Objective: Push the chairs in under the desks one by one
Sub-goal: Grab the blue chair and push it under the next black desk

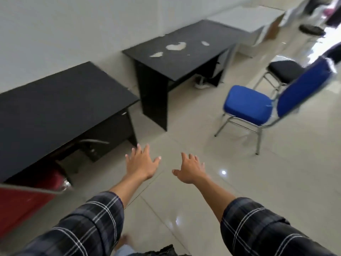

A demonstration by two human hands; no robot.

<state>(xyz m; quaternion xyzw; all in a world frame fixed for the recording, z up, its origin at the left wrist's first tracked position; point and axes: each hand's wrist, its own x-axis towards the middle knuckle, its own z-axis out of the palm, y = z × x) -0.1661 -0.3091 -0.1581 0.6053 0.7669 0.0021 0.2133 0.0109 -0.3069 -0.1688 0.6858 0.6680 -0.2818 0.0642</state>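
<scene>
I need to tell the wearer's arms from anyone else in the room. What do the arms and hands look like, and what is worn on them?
Both arms wear dark plaid sleeves crossed by thin pale lines, loose and ending short of the wrists, so the forearms are bare. The left hand and right hand are bare: no gloves, and no rings, watch or bracelets visible.

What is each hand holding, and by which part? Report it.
Nothing is held. The left hand and right hand are open, fingers spread, over the floor tiles; the blue chair stands untouched.
</scene>
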